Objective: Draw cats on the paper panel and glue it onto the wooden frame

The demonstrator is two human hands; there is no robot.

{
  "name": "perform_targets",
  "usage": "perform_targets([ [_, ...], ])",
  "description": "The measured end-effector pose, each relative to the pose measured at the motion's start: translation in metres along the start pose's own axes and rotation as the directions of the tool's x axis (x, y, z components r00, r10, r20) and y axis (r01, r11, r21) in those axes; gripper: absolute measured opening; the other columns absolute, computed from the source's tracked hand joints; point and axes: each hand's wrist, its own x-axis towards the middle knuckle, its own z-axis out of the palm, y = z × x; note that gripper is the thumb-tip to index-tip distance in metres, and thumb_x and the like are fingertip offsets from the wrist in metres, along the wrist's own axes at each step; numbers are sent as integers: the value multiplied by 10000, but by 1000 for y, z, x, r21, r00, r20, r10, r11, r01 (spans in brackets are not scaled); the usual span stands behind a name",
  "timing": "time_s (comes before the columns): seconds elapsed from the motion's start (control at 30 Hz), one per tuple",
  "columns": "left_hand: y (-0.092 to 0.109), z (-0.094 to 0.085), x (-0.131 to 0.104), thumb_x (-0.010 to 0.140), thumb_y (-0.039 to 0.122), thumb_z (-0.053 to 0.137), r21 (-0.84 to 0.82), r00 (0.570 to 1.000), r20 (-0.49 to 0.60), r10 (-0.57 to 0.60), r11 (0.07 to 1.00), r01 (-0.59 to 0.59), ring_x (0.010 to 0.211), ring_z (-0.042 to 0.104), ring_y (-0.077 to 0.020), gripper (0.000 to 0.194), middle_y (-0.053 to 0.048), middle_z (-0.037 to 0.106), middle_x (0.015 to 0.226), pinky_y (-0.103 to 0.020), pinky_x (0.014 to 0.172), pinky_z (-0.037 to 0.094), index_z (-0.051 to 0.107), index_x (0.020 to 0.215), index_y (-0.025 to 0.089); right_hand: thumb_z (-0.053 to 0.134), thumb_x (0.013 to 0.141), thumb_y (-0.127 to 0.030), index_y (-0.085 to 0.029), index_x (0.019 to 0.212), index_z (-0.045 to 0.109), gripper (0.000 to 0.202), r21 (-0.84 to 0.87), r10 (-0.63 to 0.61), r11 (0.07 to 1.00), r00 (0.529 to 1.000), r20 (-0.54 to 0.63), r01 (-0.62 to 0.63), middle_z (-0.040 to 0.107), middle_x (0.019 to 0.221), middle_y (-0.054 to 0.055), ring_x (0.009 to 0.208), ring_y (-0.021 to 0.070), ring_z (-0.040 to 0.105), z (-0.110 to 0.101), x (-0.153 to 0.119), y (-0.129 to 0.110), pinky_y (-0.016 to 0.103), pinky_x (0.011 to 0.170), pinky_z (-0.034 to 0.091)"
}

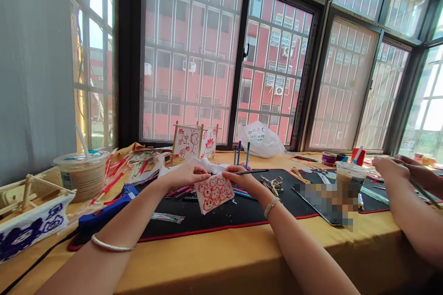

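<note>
A small white sheet with red cat-like drawings hangs between my two hands above the black mat. My left hand pinches its upper left edge. At the upper right edge, my right hand pinches the sheet with closed fingers, and a dark thin pen lies across that hand, pointing right. White crumpled material shows just behind the fingers. A lantern-like frame with red drawings stands behind my hands.
A blue glue gun and a lidded drink cup are at left, beside a wooden frame with purple drawings. Pens, a plastic bag, a tablet and another cup lie beyond. Another person's hands are at right.
</note>
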Motion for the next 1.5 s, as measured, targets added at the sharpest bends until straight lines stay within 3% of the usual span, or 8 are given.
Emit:
perform_targets([
  [0.23, 7, 2, -6, 628, 586, 611, -216, 964, 252, -81, 967, 138, 607, 502, -95, 476, 23, 554, 662, -202, 550, 369, 604, 833, 157, 589, 707, -391, -143, 642, 543, 260, -27, 25, 999, 990, 141, -21, 470, 595, -30, 540, 76, 420, 5, -6, -4, 204, 517, 362],
  [0.33, 7, 7, -6, 616, 632, 580, -119, 916, 359, -181, 964, 237, 598, 529, -111, 519, 12, 562, 682, -230, 542, 422, 586, 836, 162, 622, 692, -348, -137, 592, 559, 243, -100, 59, 994, 979, 196, -40, 468, 532, -31, 492, 73, 401, 10, -6, 3, 198, 460, 320],
  [0.47, -4, 17, 0, 578, 469, 669, 40, 867, 420, -267, 960, 277, 623, 544, -114, 373, 14, 572, 687, -243, 585, 469, 583, 790, 175, 639, 690, -365, -139, 536, 545, 289, -161, 59, 986, 983, 172, -31, 433, 475, -39, 451, 63, 339, 16, -2, 13, 203, 419, 242],
  [0.6, -13, 20, 5, 565, 353, 669, 131, 845, 428, -320, 947, 292, 545, 517, -117, 237, 27, 543, 575, -249, 536, 455, 581, 698, 178, 494, 782, -478, -149, 607, 570, 380, -126, -22, 991, 997, 76, 32, 421, 493, -32, 476, 76, 348, 22, -2, 8, 212, 435, 256],
  [0.73, -14, 19, 5, 614, 302, 616, 216, 854, 403, -330, 941, 261, 495, 483, -101, 129, 35, 512, 521, -231, 500, 423, 569, 640, 185, 487, 761, -462, -182, 744, 507, 280, -26, -31, 999, 993, 111, 35, 474, 516, -39, 446, 88, 433, 36, -10, 1, 210, 436, 349],
  [0.9, -12, 24, 7, 626, 331, 602, 326, 876, 328, -355, 912, 248, 466, 487, -119, 187, 23, 486, 458, -232, 454, 399, 512, 556, 183, 484, 746, -404, -208, 591, 341, 288, -52, 37, 998, 998, 41, -35, 422, 401, -65, 342, 73, 378, 54, -11, 14, 186, 343, 277],
  [1.07, -11, 29, 9, 630, 337, 584, 374, 885, 304, -353, 899, 230, 448, 485, -123, 196, 22, 478, 440, -241, 445, 411, 505, 546, 179, 527, 696, -297, -197, 511, 308, 303, -134, 3, 991, 999, -46, -9, 313, 396, -88, 368, 45, 310, 60, -5, 28, 176, 361, 220],
  [1.5, -7, 31, 6, 634, 339, 583, 401, 894, 290, -342, 892, 211, 450, 492, -137, 196, 13, 478, 433, -263, 464, 420, 503, 548, 183, 464, 729, -271, -203, 519, 329, 259, -200, 52, 978, 999, 5, -50, 374, 358, -78, 315, 49, 295, 57, -8, 24, 186, 334, 198],
])
